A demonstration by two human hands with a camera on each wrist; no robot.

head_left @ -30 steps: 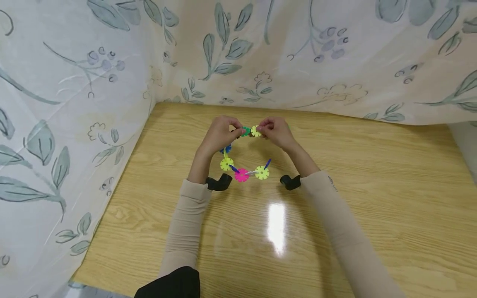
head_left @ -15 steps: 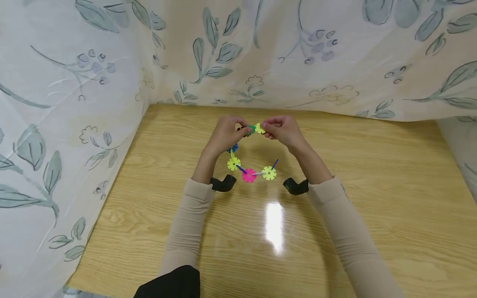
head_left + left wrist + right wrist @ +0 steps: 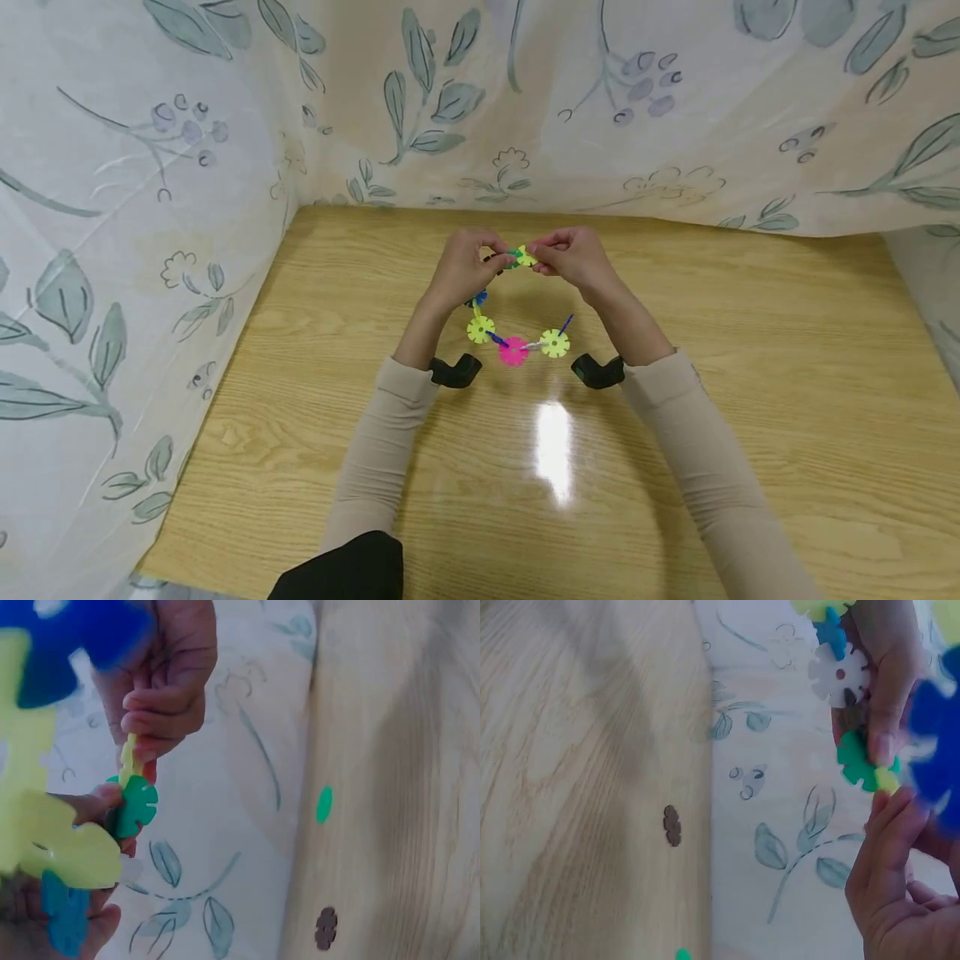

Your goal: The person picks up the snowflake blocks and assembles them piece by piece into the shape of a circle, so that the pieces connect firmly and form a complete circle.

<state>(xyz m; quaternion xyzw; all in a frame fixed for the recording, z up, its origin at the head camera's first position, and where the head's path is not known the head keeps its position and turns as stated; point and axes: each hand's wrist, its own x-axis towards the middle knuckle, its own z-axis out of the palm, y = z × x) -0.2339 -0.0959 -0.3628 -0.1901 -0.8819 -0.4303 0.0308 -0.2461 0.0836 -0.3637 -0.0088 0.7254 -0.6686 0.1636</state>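
A string of interlocking notched plastic discs hangs below my hands in the head view. It includes a blue disc (image 3: pixel 480 297), a pink disc (image 3: pixel 513 352) and a pale yellow disc (image 3: pixel 555 343), with a dark blue disc (image 3: pixel 567 324) edge-on at its loose end. My left hand (image 3: pixel 467 268) pinches a green disc (image 3: pixel 855 761) at the string's other end, beside a white disc (image 3: pixel 838 673). Between thumb and fingers, my right hand (image 3: pixel 576 260) pinches a yellow disc (image 3: pixel 128 755). That disc stands edge-on at the green one's rim; fingers partly cover both.
On the wooden table (image 3: pixel 300 433) a loose brown disc (image 3: pixel 326 928) and a loose green disc (image 3: pixel 324 805) lie near the back edge. A floral cloth (image 3: pixel 420 108) rises behind and at the left. Black curved pieces (image 3: pixel 457 372) stick out from both wrists.
The yellow disc, earlier side by side with the green disc and facing the camera, now overlaps it and is turned more edge-on. Both hands and the hanging string have shifted slightly right.
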